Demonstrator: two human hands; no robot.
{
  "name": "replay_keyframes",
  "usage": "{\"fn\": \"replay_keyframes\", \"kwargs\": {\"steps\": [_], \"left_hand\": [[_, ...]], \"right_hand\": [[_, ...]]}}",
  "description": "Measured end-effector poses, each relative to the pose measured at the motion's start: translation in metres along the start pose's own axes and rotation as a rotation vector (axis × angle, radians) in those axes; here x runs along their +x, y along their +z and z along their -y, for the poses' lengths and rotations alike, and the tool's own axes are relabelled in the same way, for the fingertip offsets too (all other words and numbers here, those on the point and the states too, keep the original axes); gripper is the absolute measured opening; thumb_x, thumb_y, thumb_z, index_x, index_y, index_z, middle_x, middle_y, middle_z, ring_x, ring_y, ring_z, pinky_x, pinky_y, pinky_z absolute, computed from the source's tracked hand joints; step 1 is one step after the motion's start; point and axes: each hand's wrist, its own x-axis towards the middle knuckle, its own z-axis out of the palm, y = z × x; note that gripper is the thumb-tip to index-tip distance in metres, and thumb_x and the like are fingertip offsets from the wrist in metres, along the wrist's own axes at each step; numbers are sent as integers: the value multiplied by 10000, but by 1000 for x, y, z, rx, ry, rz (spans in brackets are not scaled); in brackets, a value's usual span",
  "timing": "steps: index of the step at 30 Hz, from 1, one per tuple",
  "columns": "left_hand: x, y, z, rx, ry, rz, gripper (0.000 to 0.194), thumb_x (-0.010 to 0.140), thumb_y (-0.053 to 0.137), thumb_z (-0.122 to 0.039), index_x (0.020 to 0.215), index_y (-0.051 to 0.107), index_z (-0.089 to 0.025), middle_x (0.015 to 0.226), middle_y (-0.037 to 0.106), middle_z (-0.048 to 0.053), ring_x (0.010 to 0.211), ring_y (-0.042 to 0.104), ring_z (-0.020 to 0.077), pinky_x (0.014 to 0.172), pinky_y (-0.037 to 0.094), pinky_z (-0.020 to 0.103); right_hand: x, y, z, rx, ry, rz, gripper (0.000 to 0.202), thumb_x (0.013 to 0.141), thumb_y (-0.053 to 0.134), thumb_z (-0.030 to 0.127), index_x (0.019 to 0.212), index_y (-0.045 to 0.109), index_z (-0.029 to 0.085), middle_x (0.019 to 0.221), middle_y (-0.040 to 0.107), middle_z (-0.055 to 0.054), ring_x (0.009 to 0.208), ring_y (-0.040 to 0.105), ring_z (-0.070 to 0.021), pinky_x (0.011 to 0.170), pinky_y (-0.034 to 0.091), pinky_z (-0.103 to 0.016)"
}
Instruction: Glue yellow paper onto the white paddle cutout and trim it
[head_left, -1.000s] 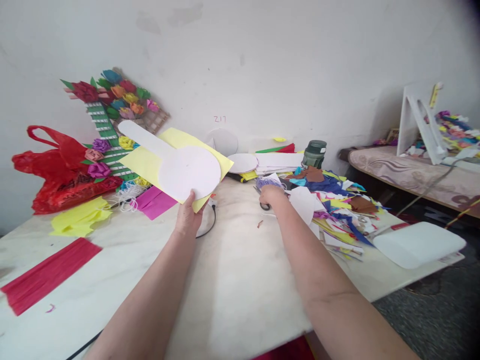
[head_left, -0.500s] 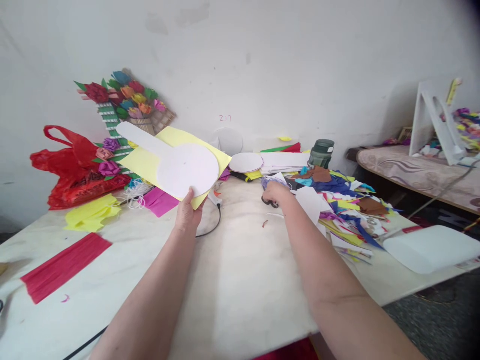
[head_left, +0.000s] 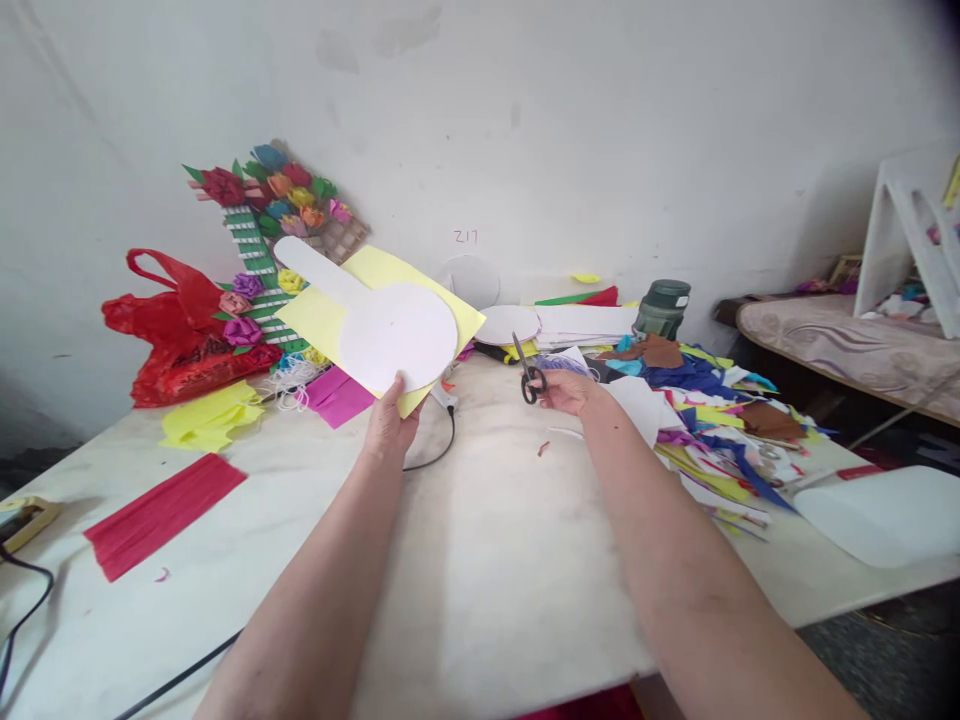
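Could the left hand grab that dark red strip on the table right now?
Probably not easily: the left hand grips the white cutout and yellow sheet, though nothing seems to cover the red strip.

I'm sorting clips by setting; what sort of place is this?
Probably an indoor craft workspace: scissors in the right hand, a heap of coloured scraps, and artificial flowers.
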Motion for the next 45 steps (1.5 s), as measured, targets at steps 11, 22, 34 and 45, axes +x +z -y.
{"fn": "replay_keyframes", "kwargs": {"steps": [11, 22, 34, 45], "left_hand": [[4, -6, -4, -71, -40, -48, 343, 732, 585, -92, 1059, 555, -190, 1012, 640, 47, 904, 605, 177, 796, 505, 324], [-1, -6, -10, -85, -83, -86, 300, 731, 574, -82, 1013, 564, -187, 911, 660, 27, 786, 627, 165, 754, 523, 324], [-36, -27, -24, -74, -61, -193, 315, 733, 573, -86, 1016, 551, -220, 922, 656, 17, 788, 626, 159, 728, 535, 309], [-35, -32, -23, -69, -43, -173, 257, 736, 574, -91, 960, 566, -215, 959, 643, 19, 888, 608, 182, 760, 525, 328]], "right_hand": [[18, 57, -4, 430, -235, 134, 327, 628, 632, 138, 922, 509, 208, 638, 584, 30, 583, 587, -117, 410, 406, -180], [21, 118, -14, 517, -197, 95, 404, 702, 512, 578, 866, 446, 214, 614, 561, 23, 491, 531, -112, 395, 438, -218], [-9, 145, -31, 475, -213, 265, 317, 786, 465, 484, 889, 456, 185, 620, 564, -2, 506, 528, -113, 414, 438, -215], [-10, 150, -34, 390, -207, 326, 281, 811, 450, 440, 894, 460, 172, 669, 591, -24, 536, 546, -117, 449, 462, -232]]}}
